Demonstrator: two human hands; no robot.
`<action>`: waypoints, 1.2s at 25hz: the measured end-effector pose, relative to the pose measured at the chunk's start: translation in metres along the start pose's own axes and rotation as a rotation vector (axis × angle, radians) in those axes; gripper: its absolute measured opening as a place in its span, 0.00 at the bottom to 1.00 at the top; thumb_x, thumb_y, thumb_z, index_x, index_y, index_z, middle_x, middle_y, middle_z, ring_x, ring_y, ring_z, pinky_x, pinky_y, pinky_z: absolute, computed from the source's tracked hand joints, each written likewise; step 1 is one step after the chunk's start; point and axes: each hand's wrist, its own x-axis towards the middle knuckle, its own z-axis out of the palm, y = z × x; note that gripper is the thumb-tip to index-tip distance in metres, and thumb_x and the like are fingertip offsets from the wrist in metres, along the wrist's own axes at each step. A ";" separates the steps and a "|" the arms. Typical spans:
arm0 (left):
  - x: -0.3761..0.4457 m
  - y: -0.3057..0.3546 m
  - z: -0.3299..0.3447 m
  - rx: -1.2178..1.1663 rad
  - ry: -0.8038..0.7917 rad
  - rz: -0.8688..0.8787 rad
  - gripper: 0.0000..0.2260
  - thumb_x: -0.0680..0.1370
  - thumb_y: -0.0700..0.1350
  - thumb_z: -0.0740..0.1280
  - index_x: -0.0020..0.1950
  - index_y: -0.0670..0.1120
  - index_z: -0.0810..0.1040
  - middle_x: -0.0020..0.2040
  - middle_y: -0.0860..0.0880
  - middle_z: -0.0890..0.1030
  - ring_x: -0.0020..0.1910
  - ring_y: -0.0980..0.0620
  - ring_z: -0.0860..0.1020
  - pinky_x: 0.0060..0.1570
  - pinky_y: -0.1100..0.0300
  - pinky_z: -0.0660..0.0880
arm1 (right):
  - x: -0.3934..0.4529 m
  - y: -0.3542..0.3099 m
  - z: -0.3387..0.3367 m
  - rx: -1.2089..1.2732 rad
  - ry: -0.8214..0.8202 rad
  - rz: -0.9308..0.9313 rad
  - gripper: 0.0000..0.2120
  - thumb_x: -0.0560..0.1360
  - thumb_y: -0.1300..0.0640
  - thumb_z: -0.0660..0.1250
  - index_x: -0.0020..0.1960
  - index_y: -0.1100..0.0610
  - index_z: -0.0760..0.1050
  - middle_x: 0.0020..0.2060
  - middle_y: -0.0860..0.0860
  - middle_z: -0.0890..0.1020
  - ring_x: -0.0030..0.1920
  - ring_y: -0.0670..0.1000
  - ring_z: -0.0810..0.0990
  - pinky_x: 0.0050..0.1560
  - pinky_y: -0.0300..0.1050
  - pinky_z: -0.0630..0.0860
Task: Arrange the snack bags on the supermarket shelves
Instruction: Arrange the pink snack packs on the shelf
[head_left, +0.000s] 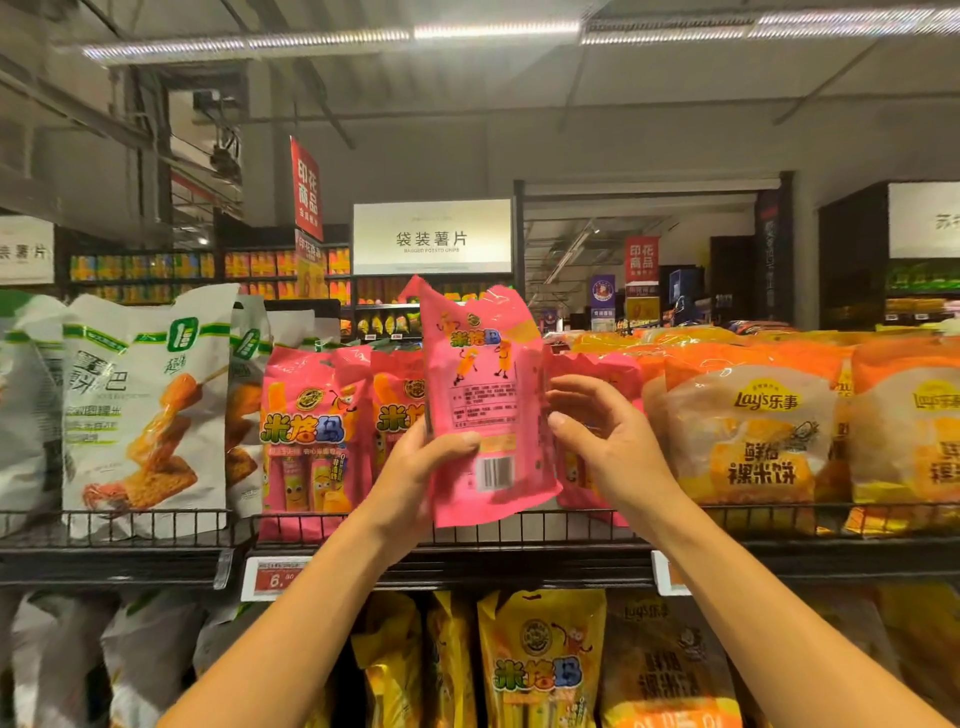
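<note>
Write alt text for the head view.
A left hand holds a glossy pink snack bag, barcode side showing, above a black wire shelf of matching pink bags. The right hand hovers open beside it.

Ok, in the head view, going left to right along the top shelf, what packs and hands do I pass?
White-and-green snack bags → pink bags standing on the shelf → left hand → pink bag held back-side out → right hand → orange Lay's bags.
</note>
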 end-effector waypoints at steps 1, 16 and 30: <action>-0.002 -0.001 -0.005 -0.041 -0.023 -0.033 0.30 0.65 0.45 0.75 0.66 0.40 0.75 0.56 0.43 0.84 0.54 0.45 0.83 0.48 0.55 0.81 | 0.001 0.002 -0.002 -0.016 0.004 0.030 0.17 0.77 0.61 0.71 0.63 0.48 0.75 0.57 0.46 0.81 0.56 0.39 0.81 0.60 0.42 0.80; -0.002 -0.007 -0.022 -0.132 -0.107 -0.106 0.28 0.58 0.54 0.81 0.56 0.48 0.84 0.53 0.45 0.85 0.50 0.47 0.85 0.43 0.56 0.81 | 0.003 0.012 0.001 -0.020 -0.034 0.132 0.29 0.70 0.44 0.72 0.68 0.43 0.69 0.58 0.42 0.80 0.58 0.44 0.81 0.55 0.43 0.81; 0.015 0.003 0.025 0.204 -0.008 -0.003 0.17 0.83 0.53 0.58 0.72 0.61 0.68 0.71 0.60 0.72 0.61 0.66 0.76 0.59 0.57 0.72 | 0.000 0.002 0.007 0.016 -0.100 0.148 0.29 0.67 0.36 0.71 0.67 0.40 0.72 0.60 0.35 0.81 0.61 0.39 0.79 0.65 0.48 0.75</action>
